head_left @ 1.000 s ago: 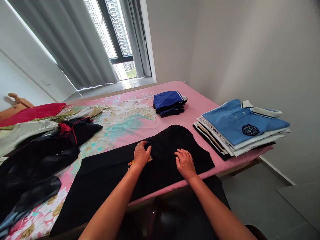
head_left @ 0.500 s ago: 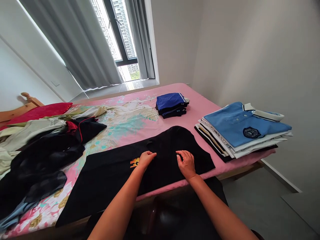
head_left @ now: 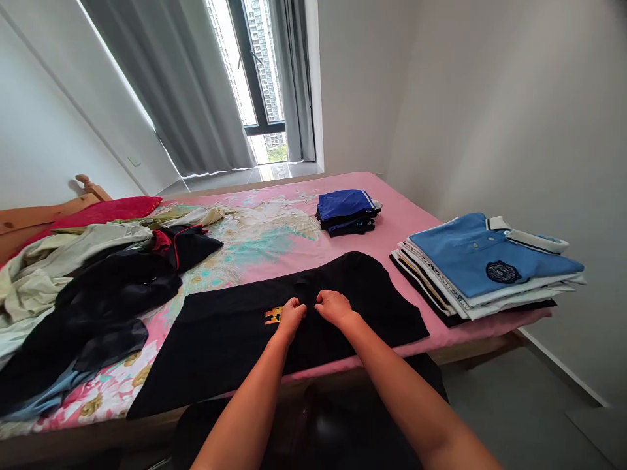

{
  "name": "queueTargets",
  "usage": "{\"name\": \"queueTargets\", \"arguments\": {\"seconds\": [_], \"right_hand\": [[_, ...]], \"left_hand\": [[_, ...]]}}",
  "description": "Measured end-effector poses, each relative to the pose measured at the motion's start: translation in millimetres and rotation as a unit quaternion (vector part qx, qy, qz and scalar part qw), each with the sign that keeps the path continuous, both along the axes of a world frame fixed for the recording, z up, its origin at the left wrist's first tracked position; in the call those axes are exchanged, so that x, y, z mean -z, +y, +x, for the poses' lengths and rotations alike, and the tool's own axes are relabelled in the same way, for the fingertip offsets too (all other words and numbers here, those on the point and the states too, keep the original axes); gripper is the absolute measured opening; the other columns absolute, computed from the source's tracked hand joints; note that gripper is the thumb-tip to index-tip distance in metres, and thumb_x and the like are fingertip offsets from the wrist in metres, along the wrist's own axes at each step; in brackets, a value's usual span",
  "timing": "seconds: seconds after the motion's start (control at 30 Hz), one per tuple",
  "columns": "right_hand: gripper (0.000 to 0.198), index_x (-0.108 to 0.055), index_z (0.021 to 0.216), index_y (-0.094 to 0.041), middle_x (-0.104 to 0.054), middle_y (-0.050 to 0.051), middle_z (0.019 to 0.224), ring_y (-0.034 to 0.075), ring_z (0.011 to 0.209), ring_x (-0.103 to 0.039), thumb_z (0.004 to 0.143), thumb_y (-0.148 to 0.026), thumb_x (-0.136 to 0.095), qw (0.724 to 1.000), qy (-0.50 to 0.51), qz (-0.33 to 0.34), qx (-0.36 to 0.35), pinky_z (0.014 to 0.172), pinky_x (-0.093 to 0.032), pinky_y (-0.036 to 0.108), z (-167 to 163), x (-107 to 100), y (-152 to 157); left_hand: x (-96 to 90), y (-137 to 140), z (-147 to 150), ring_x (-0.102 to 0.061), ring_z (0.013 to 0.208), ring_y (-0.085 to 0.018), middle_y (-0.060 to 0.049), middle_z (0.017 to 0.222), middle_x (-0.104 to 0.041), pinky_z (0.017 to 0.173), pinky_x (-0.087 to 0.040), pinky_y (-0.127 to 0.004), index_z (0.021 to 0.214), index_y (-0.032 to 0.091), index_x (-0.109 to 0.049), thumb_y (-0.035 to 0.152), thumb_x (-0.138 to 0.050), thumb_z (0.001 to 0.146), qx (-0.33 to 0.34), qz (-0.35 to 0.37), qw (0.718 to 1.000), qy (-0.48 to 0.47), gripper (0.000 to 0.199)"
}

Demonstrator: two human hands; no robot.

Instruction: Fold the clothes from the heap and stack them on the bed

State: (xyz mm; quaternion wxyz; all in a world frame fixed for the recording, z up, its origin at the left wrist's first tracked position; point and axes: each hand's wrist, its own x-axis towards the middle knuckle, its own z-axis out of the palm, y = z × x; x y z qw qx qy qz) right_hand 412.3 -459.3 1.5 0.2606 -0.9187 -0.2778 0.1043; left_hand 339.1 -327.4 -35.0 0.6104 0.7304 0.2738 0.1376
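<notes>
A black T-shirt [head_left: 220,346] with an orange and yellow print [head_left: 273,315] lies spread across the near side of the bed, narrow and folded lengthwise. My left hand [head_left: 292,318] is closed in a pinch on its cloth, just right of the print. Close beside it, my right hand [head_left: 334,307] has its fingers curled down onto the same shirt. A small gap separates the two hands. The fingertips and the bits of fabric in them are partly hidden.
A stack of folded shirts topped by a light blue polo shirt [head_left: 470,254] stands at the right edge of the bed. Farther back sits a smaller pile with blue shorts [head_left: 345,204]. Loose clothes [head_left: 112,287] are heaped on the left, before a red pillow [head_left: 105,209].
My right hand has moved left toward my left hand, and its fingers have curled in. My left hand stays pinched near the print. The view has shifted slightly left.
</notes>
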Motion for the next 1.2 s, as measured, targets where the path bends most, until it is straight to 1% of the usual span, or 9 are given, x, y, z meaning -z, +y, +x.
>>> {"name": "queueTargets", "arguments": {"seconds": [0.2,0.43,0.5,0.6,0.67,0.73,0.9,1.03,1.2], "right_hand": [[0.025,-0.066,0.088,-0.018,-0.07,0.01,0.089,0.027,0.086,-0.066,0.069,-0.034,-0.069,0.996,-0.025,-0.085,-0.003,0.07,-0.045,0.031,2.9,-2.0,11.3],[0.013,-0.061,0.084,-0.019,-0.068,0.006,0.081,0.02,0.077,-0.065,0.081,-0.028,-0.052,0.994,-0.08,-0.065,0.029,0.065,-0.04,0.027,-3.2,-16.5,2.1],[0.016,-0.059,0.086,-0.02,-0.066,0.003,0.078,0.017,0.074,-0.063,0.085,-0.03,-0.046,0.992,-0.106,-0.026,0.056,0.064,-0.038,0.026,-10.4,-21.6,-12.4],[0.017,-0.054,0.078,-0.021,-0.061,-0.001,0.068,0.013,0.065,-0.057,0.085,-0.033,-0.044,0.975,-0.148,0.111,0.121,0.063,-0.037,0.023,-26.9,-19.9,-42.6],[0.017,-0.051,0.073,-0.021,-0.055,-0.003,0.061,0.011,0.058,-0.053,0.083,-0.034,-0.047,0.957,-0.147,0.192,0.162,0.061,-0.036,0.023,-40.2,-9.9,-63.4],[0.018,-0.049,0.071,-0.021,-0.052,-0.004,0.058,0.012,0.055,-0.05,0.082,-0.035,-0.048,0.951,-0.117,0.217,0.184,0.059,-0.035,0.023,-52.8,5.0,-80.6],[0.017,-0.051,0.08,-0.021,-0.054,-0.003,0.062,0.015,0.057,-0.053,0.082,-0.037,-0.046,0.962,-0.054,0.177,0.199,0.059,-0.035,0.026,-71.8,35.2,-97.4],[0.036,-0.049,0.11,-0.02,-0.059,0.002,0.087,0.019,0.075,-0.059,0.08,-0.04,-0.051,0.967,-0.083,0.141,0.197,0.065,-0.042,0.029,-73.7,38.7,-91.2],[0.026,-0.054,0.105,-0.021,-0.054,0.007,0.104,0.022,0.099,-0.053,0.08,-0.026,-0.052,0.968,-0.154,0.117,0.158,0.083,-0.044,0.033,-68.7,40.3,-83.6]], "left_hand": [[3.7,-1.4,0.1,-0.039,0.047,-0.007,0.008,0.049,-0.04,0.049,-0.029,-0.02,0.057,0.02,-0.038,0.039,-0.063,0.06,-0.005,0.018,1.0,-0.012,0.032],[5.4,0.2,-2.1,-0.036,0.046,-0.008,0.008,0.048,-0.038,0.048,-0.027,-0.021,0.056,0.02,-0.038,0.033,-0.061,0.064,-0.027,0.081,0.996,0.014,0.028],[4.3,-0.6,-1.5,-0.036,0.047,-0.008,0.008,0.048,-0.038,0.049,-0.027,-0.021,0.056,0.02,-0.039,0.031,-0.062,0.065,-0.034,0.109,0.993,0.024,0.027],[-0.8,-3.6,-3.9,-0.04,0.05,-0.01,0.006,0.052,-0.041,0.052,-0.03,-0.023,0.058,0.02,-0.043,0.024,-0.059,0.067,-0.043,0.161,0.986,0.031,0.018],[-6.6,-6.4,-9.3,-0.047,0.058,-0.012,0.004,0.06,-0.048,0.059,-0.034,-0.024,0.064,0.02,-0.048,0.018,-0.054,0.069,-0.054,0.205,0.977,0.026,0.008],[-13.0,-9.3,-16.8,-0.053,0.073,-0.016,0.001,0.073,-0.054,0.072,-0.037,-0.028,0.072,0.02,-0.053,0.012,-0.049,0.07,-0.056,0.255,0.965,0.015,0.009],[-20.5,-14.7,-30.9,-0.055,0.097,-0.022,-0.004,0.094,-0.06,0.091,-0.032,-0.036,0.085,0.022,-0.059,0.012,-0.053,0.073,-0.019,0.338,0.941,0.017,0.017],[-15.2,-15.4,-30.8,-0.059,0.092,-0.023,-0.004,0.092,-0.063,0.086,-0.035,-0.037,0.091,0.021,-0.059,0.024,-0.06,0.074,-0.019,0.344,0.937,0.054,0.017],[-12.9,-16.0,-25.7,-0.062,0.081,-0.02,0.0,0.08,-0.065,0.083,-0.036,-0.036,0.096,0.022,-0.056,0.034,-0.054,0.081,-0.034,0.311,0.945,0.096,0.019]]}}
